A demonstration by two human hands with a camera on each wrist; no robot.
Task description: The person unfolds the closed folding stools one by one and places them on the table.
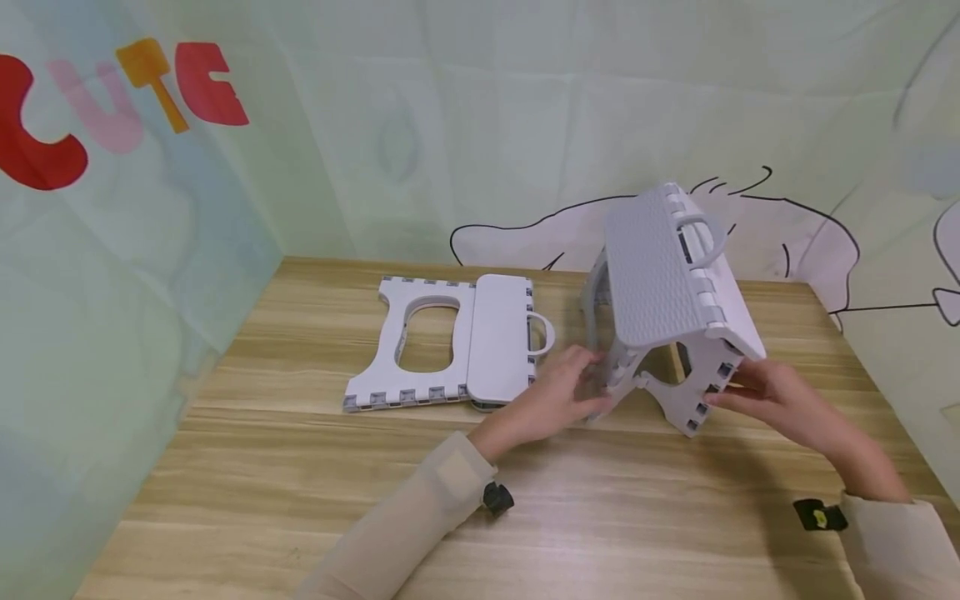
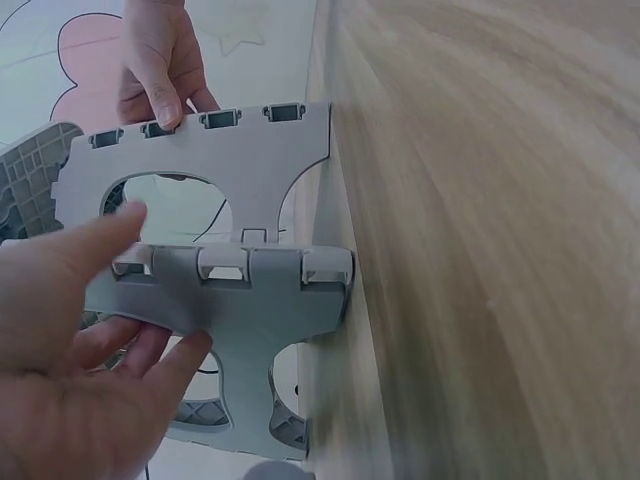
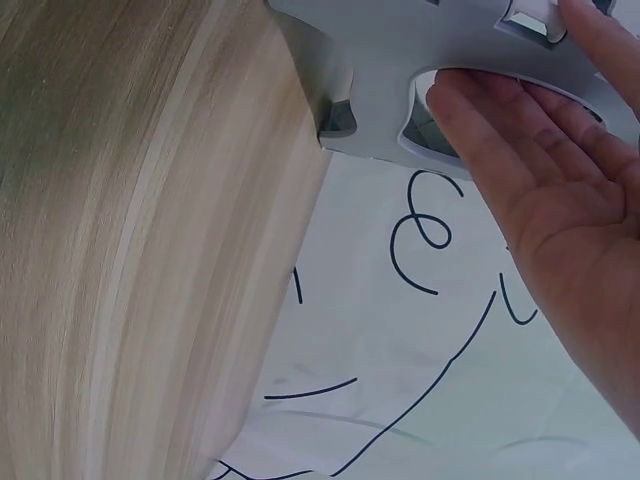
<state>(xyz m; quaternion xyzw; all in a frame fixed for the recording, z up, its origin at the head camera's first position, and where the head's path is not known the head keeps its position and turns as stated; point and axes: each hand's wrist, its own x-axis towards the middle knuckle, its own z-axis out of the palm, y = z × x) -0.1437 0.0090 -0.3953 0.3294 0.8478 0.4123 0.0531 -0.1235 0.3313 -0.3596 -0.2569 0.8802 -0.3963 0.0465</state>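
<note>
A grey folding stool stands tilted and half unfolded on the wooden table, right of centre. My left hand holds its left leg panel, thumb on one face and fingers on the other. My right hand holds the right leg panel at its notched lower edge. In the right wrist view its fingers lie flat along that panel by the oval cut-out. A second stool, white and grey, lies folded flat to the left, handle pointing right.
Pale green printed sheets wall the table on the left, back and right. The table's right edge runs close behind my right hand. Bare wood fills the front and left.
</note>
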